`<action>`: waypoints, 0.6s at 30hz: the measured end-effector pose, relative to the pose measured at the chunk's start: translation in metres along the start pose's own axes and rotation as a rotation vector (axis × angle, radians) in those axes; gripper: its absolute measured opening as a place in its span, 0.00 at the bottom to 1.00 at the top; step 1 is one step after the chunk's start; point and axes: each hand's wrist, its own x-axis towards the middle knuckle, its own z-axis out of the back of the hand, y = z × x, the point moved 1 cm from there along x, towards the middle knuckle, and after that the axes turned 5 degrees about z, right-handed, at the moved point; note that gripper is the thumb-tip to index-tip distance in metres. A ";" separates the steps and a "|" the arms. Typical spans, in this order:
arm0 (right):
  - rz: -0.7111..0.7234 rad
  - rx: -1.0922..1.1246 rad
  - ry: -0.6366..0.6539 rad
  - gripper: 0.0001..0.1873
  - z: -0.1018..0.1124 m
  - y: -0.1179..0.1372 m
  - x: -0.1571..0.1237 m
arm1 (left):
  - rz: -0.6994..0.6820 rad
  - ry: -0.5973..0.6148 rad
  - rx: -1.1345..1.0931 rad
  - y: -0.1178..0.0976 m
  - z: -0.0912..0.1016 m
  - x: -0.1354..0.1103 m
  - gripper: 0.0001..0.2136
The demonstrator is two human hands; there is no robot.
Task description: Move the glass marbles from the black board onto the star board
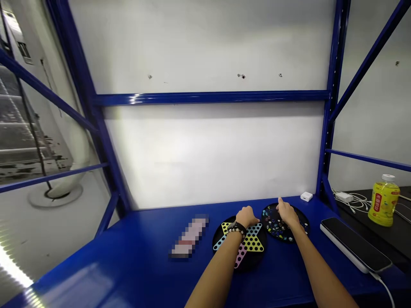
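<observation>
Okay, L hand curled down on the Chinese checkers board, fingers bent, grip unclear; R hand fingers open over round marble tray, both set side by side on blue table, easy reach.

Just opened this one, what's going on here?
A person is at a blue steel shelf with both bare hands out in front. The left hand, wearing beaded bracelets, rests on a round black Chinese checkers board. The right hand is at a round black tray beside it, which holds scattered coloured marbles.
</observation>
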 end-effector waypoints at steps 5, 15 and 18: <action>-0.066 -0.045 -0.051 0.28 0.003 0.007 -0.002 | 0.006 -0.021 -0.015 -0.006 0.007 0.002 0.17; -0.069 -0.062 -0.058 0.31 0.007 0.015 -0.006 | -0.207 -0.128 -0.068 -0.038 0.000 -0.027 0.13; -0.060 -0.078 -0.033 0.30 0.005 0.015 -0.006 | -0.237 -0.136 -0.078 -0.039 0.001 -0.033 0.16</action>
